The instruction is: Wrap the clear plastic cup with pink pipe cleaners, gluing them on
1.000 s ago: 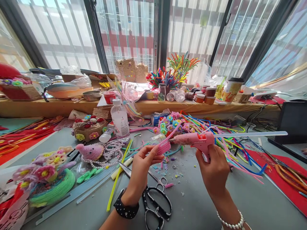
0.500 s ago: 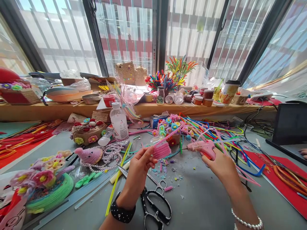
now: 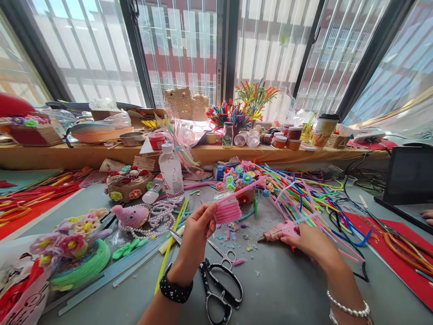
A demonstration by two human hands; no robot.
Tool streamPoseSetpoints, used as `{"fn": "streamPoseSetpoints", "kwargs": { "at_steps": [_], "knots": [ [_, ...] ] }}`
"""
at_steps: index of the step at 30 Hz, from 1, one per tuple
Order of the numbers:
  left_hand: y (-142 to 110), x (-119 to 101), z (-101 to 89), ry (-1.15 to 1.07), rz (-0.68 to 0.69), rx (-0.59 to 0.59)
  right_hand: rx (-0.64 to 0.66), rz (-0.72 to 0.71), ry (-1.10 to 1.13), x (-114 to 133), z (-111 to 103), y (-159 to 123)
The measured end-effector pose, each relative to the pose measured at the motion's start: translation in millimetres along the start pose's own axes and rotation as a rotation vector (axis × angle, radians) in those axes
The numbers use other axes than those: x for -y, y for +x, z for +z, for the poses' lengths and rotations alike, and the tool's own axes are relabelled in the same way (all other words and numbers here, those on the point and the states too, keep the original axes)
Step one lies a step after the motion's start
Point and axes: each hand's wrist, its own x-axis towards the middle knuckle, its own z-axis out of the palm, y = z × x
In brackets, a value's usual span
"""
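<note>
Pinched in my left hand (image 3: 200, 224) is a small flat piece of pink pipe cleaners (image 3: 228, 211) laid side by side, with one long strand reaching up to the right. My right hand (image 3: 311, 240) is wrapped round a pink hot glue gun (image 3: 280, 231), low over the grey table, its nozzle pointing left; a clear glue stick pokes out of its back. Beneath my left hand lie black-handled scissors (image 3: 221, 289) and small silver scissors (image 3: 227, 257). Bits of cut fuzz (image 3: 248, 236) are scattered between my hands.
Behind the hands stand a clear bottle (image 3: 171, 174) and a basket of fuzzy flowers (image 3: 245, 196). Loose coloured pipe cleaners (image 3: 297, 185) spread to the right, near orange-handled scissors (image 3: 406, 250) and a laptop (image 3: 406, 176). At left sit a green flower basket (image 3: 83, 266) and a pink crocheted figure (image 3: 132, 215).
My right hand has lowered the glue gun towards the table, its nozzle now tilted down and left. My left hand keeps the pink piece in nearly the same place.
</note>
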Motion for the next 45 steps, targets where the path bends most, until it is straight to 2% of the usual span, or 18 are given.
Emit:
{"fn": "streamPoseSetpoints", "kwargs": {
  "at_steps": [3,5,9,11,13,16,19,23,25,26,29,31,38,42,45],
  "knots": [
    [0,-1,0.9,0.009,0.002,0.003,0.088,0.047,-0.003,19,-13,6],
    [0,-1,0.9,0.015,0.005,0.020,0.151,0.064,0.108,37,-20,10],
    [-1,-1,-1.0,0.023,-0.006,0.122,0.406,-0.316,0.679,79,-20,12],
    [-1,-1,-2.2,0.026,-0.004,0.162,0.522,-0.407,0.881,98,-16,13],
    [-1,-2,-3.6,0.025,0.007,0.178,0.557,-0.432,0.961,112,-12,14],
    [-1,-1,-5.7,0.021,0.018,0.188,0.527,-0.429,1.037,126,-8,15],
    [0,0,-7.2,0.010,0.044,0.177,0.444,-0.364,1.111,132,-5,12],
    [2,4,-4.7,-0.040,0.115,0.066,0.304,-0.266,1.189,135,2,3],
    [1,5,-0.8,-0.062,0.101,0.057,0.208,-0.228,1.176,137,5,-2],
    [0,6,1.4,-0.066,0.078,0.081,0.157,-0.215,1.149,138,7,-3],
    [-4,9,6.7,-0.065,-0.043,0.300,0.027,-0.218,1.027,141,12,-8],
    [-4,10,7.2,-0.073,-0.046,0.348,-0.013,-0.247,0.963,142,14,-10],
    [2,2,-4.4,-0.169,-0.050,0.321,0.158,-0.445,0.895,127,4,-5],
    [4,0,-9.4,-0.182,-0.045,0.355,0.233,-0.466,0.968,116,-5,3],
    [3,1,-10.0,-0.196,-0.097,0.372,0.320,-0.480,1.025,111,-11,6]
  ]
}}
